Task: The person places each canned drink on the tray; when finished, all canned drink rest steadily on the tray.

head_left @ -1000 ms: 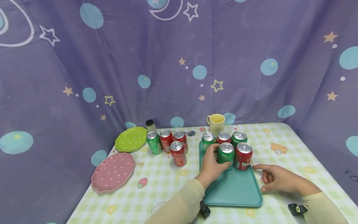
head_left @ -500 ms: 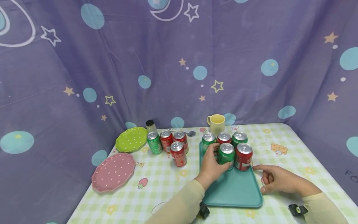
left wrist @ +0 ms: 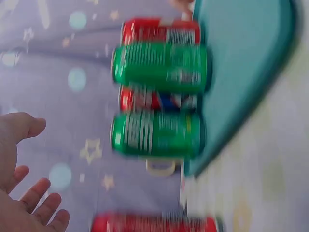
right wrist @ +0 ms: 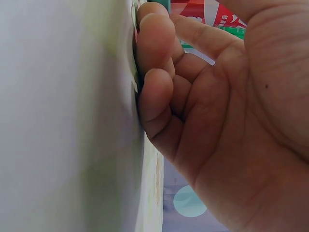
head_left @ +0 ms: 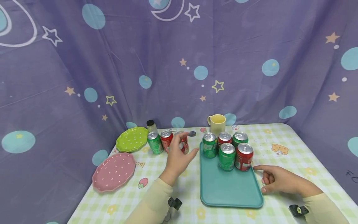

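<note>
With our left hand (head_left: pixel 176 160) wide and empty and our right hand (head_left: pixel 275 179) pointing at the tray (head_left: pixel 229 189), we judged the nearest red soda can (left wrist: pixel 149 224) slick, rigid, best gripped mid-body.

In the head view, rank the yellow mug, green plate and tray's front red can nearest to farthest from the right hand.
1. Front red can, left of the right hand, on the tray.
2. Yellow mug, farther back.
3. Green plate, far left.

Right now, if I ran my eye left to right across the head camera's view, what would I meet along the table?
Pink polka-dot plate, lime-green polka-dot plate, leftmost green drink can, the person's left hand, teal tray, the person's right hand.
</note>
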A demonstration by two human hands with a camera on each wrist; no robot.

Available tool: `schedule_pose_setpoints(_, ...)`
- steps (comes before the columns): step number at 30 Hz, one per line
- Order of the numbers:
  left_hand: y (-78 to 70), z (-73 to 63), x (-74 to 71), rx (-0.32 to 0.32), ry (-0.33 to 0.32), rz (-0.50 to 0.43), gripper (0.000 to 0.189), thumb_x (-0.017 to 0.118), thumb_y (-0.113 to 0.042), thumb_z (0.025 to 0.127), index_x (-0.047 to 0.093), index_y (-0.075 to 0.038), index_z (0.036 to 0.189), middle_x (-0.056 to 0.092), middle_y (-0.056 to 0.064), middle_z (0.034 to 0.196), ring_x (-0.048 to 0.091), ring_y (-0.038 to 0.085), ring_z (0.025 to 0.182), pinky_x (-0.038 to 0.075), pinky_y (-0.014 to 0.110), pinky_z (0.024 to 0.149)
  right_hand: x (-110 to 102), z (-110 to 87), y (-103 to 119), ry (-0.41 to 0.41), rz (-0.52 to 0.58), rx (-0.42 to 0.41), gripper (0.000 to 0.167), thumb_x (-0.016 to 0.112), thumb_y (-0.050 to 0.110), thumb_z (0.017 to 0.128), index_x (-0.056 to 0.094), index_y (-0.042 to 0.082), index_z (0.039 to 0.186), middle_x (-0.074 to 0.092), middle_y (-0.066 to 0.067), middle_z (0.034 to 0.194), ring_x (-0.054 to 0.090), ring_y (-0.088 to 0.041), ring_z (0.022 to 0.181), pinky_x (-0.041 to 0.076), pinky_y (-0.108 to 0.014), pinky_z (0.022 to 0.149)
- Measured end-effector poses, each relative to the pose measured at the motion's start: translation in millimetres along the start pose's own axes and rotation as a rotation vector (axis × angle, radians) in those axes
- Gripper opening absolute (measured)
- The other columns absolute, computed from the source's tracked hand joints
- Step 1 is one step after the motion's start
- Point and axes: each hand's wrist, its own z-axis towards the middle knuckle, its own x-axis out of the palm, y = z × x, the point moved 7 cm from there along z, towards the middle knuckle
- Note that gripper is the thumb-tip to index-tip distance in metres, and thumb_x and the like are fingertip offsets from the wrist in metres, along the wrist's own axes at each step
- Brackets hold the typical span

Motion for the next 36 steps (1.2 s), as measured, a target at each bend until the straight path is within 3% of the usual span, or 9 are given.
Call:
schedule_pose_setpoints(4, 25.9, -4.3, -29.6, -0.051, -0.034, 0.001, 0.072, 0.09, -0.012, 0.083, 0.052, -0.007, 0.144, 0.055, 0.018, 0.14, 0.058, 0.04, 0.126, 0.05, 0.057, 0.104, 0, 0.0, 0, -0.003, 0.0, 0.008, 0.082, 0.089, 0.019, 0.085, 0.046, -0.011, 0.148, 0.062, -0.006, 0.087, 0.052, -0.006, 0.064, 0.046, -0.025, 0.053)
schedule_pose_setpoints(8, 56.8, -11.8, -44.3, -0.141, -0.03, 0.013, 0.08, 0.092, -0.018, 0.082, 0.048, -0.006, 0.148, 0.051, 0.018, 0.144, 0.054, 0.04, 0.13, 0.045, 0.06, 0.107, 0, 0.1, -1, -0.001, 0.005, 0.008, 0.083, 0.089, 0.019, 0.085, 0.045, -0.012, 0.148, 0.062, -0.006, 0.087, 0.052, -0.006, 0.064, 0.046, -0.025, 0.053)
schedule_pose_setpoints(12, 86.1, -19.9, -44.2, -0.239, 0.035, 0.016, 0.088, 0.094, -0.026, 0.081, 0.043, -0.007, 0.15, 0.051, 0.016, 0.146, 0.051, 0.037, 0.134, 0.044, 0.059, 0.109, 0, 0.4, -3, 0.008, 0.016, 0.014, 0.084, 0.089, 0.02, 0.085, 0.044, -0.012, 0.149, 0.063, -0.007, 0.087, 0.052, -0.006, 0.064, 0.048, -0.025, 0.054)
schedule_pose_setpoints(16, 103.7, -26.3, -35.1, -0.292, 0.113, 0.013, 0.092, 0.094, -0.027, 0.081, 0.04, -0.009, 0.152, 0.053, 0.013, 0.142, 0.051, 0.033, 0.134, 0.045, 0.056, 0.111, 0, -0.3, -5, 0.01, 0.017, 0.023, 0.085, 0.089, 0.023, 0.085, 0.044, -0.011, 0.15, 0.063, -0.007, 0.087, 0.053, -0.006, 0.064, 0.048, -0.025, 0.054)
schedule_pose_setpoints(21, 110.9, -32.0, -25.5, -0.298, 0.135, 0.001, 0.085, 0.093, -0.018, 0.082, 0.042, -0.011, 0.15, 0.057, 0.012, 0.137, 0.054, 0.031, 0.131, 0.048, 0.053, 0.109, 0, -1.0, -6, 0.005, 0.007, 0.02, 0.086, 0.089, 0.024, 0.085, 0.045, -0.011, 0.149, 0.063, -0.007, 0.087, 0.053, -0.006, 0.064, 0.048, -0.026, 0.054)
schedule_pose_setpoints(26, 112.7, -35.3, -20.7, -0.296, 0.117, -0.027, 0.078, 0.091, -0.011, 0.082, 0.045, -0.011, 0.146, 0.06, 0.013, 0.134, 0.058, 0.031, 0.127, 0.053, 0.05, 0.104, 0, -0.8, -5, 0.003, 0.0, 0.026, 0.086, 0.089, 0.025, 0.085, 0.045, -0.01, 0.149, 0.063, -0.006, 0.087, 0.053, -0.006, 0.064, 0.049, -0.026, 0.054)
schedule_pose_setpoints(36, 122.1, -39.1, -17.0, -0.328, 0.082, -0.034, 0.069, 0.087, -0.012, 0.086, 0.049, -0.01, 0.143, 0.063, 0.015, 0.128, 0.063, 0.033, 0.119, 0.055, 0.05, 0.1, 0, -0.4, -5, 0.011, -0.003, 0.02, 0.085, 0.089, 0.025, 0.085, 0.045, -0.01, 0.149, 0.063, -0.005, 0.087, 0.053, -0.005, 0.064, 0.049, -0.026, 0.054)
